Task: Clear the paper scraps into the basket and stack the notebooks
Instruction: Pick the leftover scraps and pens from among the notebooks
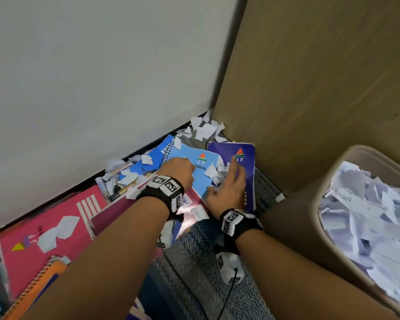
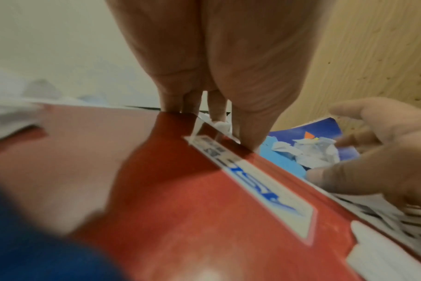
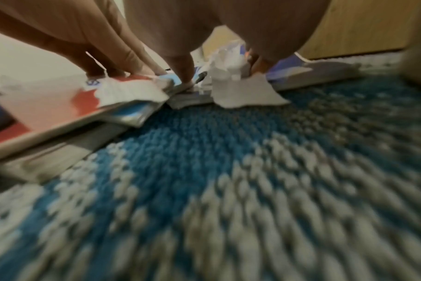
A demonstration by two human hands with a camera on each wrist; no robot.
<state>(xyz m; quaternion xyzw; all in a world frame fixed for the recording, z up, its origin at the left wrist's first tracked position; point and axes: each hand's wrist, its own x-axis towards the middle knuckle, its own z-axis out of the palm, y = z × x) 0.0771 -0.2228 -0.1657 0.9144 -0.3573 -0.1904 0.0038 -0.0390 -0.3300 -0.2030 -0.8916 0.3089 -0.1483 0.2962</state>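
On the carpeted floor [image 1: 208,250] in the corner, both hands work over the light blue notebook [image 1: 194,179] — the left hand [image 1: 179,173] has its fingers bent down onto the cover, though whether this grip pinches anything I cannot tell. The right hand [image 1: 229,188] has its fingers spread and curving round a heap of paper scraps [image 1: 217,173] between the light blue and the purple notebook [image 1: 243,162]. The basket [image 1: 333,172], full of scraps, stands to the right.

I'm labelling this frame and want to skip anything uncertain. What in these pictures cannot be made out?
- Left hand, head view: fingers curl out of sight, so any pinched scrap is hidden.
- Light blue notebook, head view: title partly covered by the left hand.
- Basket, head view: cut off by the right edge; its depth is buried under scraps.
- Rug, right wrist view: motion-blurred.
- Red notebook label, left wrist view: too blurred to read.
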